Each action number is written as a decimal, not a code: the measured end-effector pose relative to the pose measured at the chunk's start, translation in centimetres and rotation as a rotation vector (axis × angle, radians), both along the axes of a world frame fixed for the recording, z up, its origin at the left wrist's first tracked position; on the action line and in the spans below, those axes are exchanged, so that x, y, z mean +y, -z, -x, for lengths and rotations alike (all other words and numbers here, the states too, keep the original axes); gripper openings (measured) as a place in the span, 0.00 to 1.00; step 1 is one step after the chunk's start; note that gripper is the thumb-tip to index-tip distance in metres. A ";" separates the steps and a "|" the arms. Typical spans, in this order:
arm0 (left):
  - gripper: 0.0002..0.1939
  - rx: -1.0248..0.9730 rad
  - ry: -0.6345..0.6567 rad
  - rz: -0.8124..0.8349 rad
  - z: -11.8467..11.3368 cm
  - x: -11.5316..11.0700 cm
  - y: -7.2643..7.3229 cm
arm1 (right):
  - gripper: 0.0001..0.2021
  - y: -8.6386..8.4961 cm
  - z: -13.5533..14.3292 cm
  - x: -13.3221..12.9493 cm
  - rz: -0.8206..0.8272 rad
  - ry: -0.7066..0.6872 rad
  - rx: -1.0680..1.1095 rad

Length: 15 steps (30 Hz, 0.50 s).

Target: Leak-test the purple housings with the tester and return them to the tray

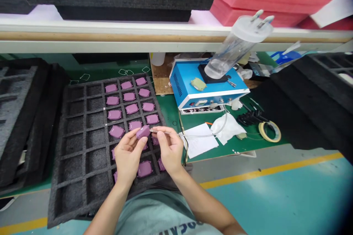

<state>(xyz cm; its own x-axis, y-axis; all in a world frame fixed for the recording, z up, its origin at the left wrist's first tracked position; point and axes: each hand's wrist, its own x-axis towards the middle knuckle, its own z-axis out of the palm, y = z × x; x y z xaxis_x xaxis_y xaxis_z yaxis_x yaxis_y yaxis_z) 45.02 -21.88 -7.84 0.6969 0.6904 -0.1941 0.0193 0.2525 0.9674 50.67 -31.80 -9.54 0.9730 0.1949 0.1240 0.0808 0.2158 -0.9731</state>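
My left hand (127, 154) pinches a small purple watch-shaped case (143, 132) between thumb and fingers, tilted above a black foam tray (85, 147). In my right hand (170, 150) the fingers close around the end of a thin clear tube (197, 135), its tip at the right side of the case. I cannot make out whether the tip touches it. Similar purple cases (145, 169) sit in the tray's right-hand compartments, some partly hidden by my hands. The tube curves right to the front of a blue machine (182, 84).
On the machine stand a clear cylinder (228, 58) and an olive case (198, 84). White paper (200, 141), a crumpled tissue (224, 126) and a tape roll (269, 131) lie to the right. Stacked foam trays (35, 128) are at left. A shelf (110, 46) with foam trays crosses above.
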 end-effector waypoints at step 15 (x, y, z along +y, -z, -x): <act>0.23 -0.009 0.008 0.005 0.1 0.0 0.1 | 0.08 0.1 0.1 0.0 -0.008 -0.005 0.012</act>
<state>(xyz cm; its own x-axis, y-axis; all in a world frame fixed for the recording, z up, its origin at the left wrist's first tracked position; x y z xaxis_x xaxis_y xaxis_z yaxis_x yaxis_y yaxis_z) 44.93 -21.89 -7.92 0.7044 0.6835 -0.1916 0.0129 0.2575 0.9662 50.58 -31.80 -9.59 0.9733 0.1992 0.1141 0.0681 0.2240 -0.9722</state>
